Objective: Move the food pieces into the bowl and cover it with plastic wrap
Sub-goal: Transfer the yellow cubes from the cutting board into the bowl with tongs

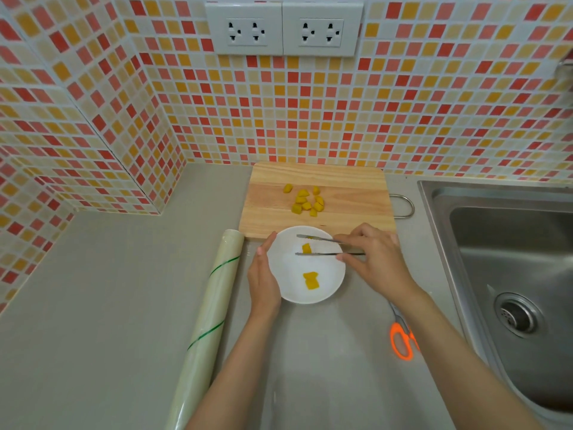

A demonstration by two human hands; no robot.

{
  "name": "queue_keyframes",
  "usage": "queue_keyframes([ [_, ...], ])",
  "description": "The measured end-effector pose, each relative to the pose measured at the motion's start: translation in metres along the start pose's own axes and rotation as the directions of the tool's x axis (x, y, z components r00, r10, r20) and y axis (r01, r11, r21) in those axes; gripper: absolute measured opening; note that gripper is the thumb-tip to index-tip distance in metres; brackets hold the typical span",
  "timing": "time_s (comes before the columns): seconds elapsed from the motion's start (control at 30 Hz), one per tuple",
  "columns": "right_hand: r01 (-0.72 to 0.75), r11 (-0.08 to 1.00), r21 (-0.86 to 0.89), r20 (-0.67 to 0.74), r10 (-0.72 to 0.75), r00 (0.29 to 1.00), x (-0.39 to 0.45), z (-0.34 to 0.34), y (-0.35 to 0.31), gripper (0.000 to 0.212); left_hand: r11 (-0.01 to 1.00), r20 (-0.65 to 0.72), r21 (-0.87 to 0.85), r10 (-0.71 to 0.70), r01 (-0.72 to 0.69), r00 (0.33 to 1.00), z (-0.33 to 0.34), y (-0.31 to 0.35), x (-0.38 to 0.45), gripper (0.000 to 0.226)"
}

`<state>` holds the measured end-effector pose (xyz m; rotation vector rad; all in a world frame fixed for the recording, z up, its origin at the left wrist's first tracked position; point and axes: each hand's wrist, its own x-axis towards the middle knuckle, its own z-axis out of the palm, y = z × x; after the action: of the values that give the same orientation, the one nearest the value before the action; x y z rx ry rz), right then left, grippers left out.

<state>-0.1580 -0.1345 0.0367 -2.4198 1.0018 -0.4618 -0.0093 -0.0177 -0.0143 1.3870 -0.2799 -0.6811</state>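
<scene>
so the left hand point(263, 274) is cupped against the white bowl point(288, 268) at its 9 o'clock rim, steadying it. right hand point(372, 259) is closed around metal tongs point(322, 246), tips spread apart over the bowl with one yellow piece point(306, 248) between them. two more pieces point(310, 280) sit at the bowl's 6 o'clock, the rest of the pieces point(305, 200) on the cutting board point(356, 197) at 12. plastic wrap roll point(214, 305) lies at 9 o'clock

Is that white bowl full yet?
No, nearly empty: the bowl holds only a few yellow pieces, while most lie on the board.
</scene>
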Motion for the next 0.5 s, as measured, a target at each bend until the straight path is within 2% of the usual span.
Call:
queue_keyframes([
  [0.07, -0.017, 0.997, 0.08, 0.042, 0.014, 0.999, 0.004, 0.001, -0.002, 0.037, 1.0, 0.011, -0.006, -0.006, 0.006, 1.0, -0.001, 0.0, 0.0, 0.044],
  [0.17, -0.082, 0.987, 0.139, -0.049, 0.089, 0.995, 0.018, 0.004, 0.002, 0.039, 1.0, 0.018, 0.003, -0.001, 0.001, 1.0, -0.002, -0.001, 0.0, 0.043],
  [0.3, -0.279, 0.957, 0.077, -0.162, 0.288, 0.944, 0.041, 0.016, 0.017, 0.04, 1.0, 0.022, -0.006, -0.001, 0.001, 1.0, -0.002, -0.002, 0.0, 0.044],
  [0.37, -0.352, 0.935, 0.035, -0.145, 0.354, 0.924, 0.05, 0.025, 0.024, 0.041, 1.0, 0.025, -0.005, 0.004, -0.004, 1.0, -0.002, -0.002, 0.0, 0.044],
  [0.5, -0.404, 0.914, -0.028, -0.13, 0.398, 0.908, 0.062, 0.04, 0.03, 0.039, 1.0, 0.023, -0.006, 0.002, -0.002, 1.0, -0.003, -0.003, 0.0, 0.043],
])
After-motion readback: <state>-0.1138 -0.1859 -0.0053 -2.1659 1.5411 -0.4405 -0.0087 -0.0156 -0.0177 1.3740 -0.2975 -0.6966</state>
